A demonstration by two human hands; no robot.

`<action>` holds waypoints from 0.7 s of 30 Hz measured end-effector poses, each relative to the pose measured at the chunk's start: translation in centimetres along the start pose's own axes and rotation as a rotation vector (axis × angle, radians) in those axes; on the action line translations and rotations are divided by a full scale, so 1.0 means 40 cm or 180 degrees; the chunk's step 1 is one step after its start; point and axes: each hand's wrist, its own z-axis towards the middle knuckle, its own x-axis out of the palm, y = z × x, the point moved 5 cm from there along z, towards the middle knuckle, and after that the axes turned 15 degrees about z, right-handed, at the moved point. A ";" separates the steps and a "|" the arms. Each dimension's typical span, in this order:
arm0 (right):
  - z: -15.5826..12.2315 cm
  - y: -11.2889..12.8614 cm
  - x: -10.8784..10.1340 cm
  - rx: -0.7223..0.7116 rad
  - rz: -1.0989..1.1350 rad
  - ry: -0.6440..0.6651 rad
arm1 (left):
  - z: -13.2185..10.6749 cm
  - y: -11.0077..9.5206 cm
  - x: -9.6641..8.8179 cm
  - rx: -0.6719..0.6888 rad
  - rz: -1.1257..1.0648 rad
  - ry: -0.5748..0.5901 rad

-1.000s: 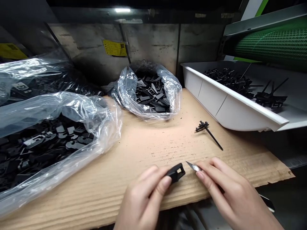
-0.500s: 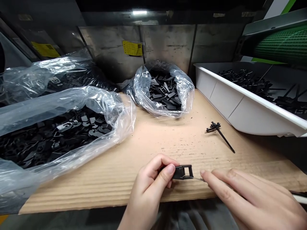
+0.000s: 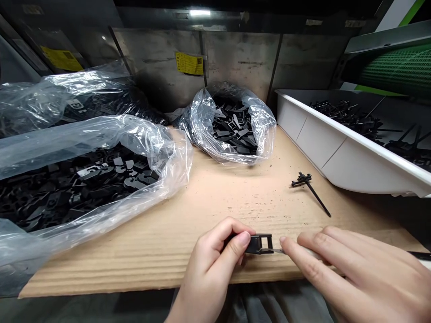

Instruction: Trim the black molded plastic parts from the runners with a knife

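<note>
Between the thumb and fingers of my left hand [image 3: 215,264] is a small black plastic clip [image 3: 257,244], its square open frame end pointing right. My right hand [image 3: 357,273] is closed around a slim knife [image 3: 278,251] with a pale handle. Only the narrow metal tip shows past my forefinger, touching or very close to the lower corner of the frame; I cannot tell which. Most of the handle is hidden by my fingers. Beyond my right hand, a black part with a long thin stem [image 3: 314,195] lies on the cardboard.
Cardboard [image 3: 208,197] covers the work surface. An open plastic bag [image 3: 175,166] of black parts lies at left, another bag [image 3: 84,85] behind it. A third open bag [image 3: 264,130] stands at centre back. At right is a white bin [image 3: 310,130] of stemmed black parts.
The clip and my left hand have shifted slightly right in view. The knife tip stays by the clip's frame, with a little more of the pale handle showing between my right fingers.
</note>
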 end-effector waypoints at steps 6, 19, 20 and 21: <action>-0.001 0.001 0.015 0.0001 0.0303 -0.0143 | 0.003 -0.004 0.004 0.0105 0.0177 0.0014; -0.001 0.008 0.033 0.0053 0.0033 0.0622 | 0.004 -0.014 0.004 0.0376 0.0557 0.0032; -0.004 0.007 0.030 0.0041 0.0045 0.0634 | 0.004 -0.015 0.003 0.0399 0.0566 0.0014; -0.007 0.004 0.025 0.0075 0.0119 0.0622 | 0.004 -0.016 0.002 0.0413 0.0569 -0.0014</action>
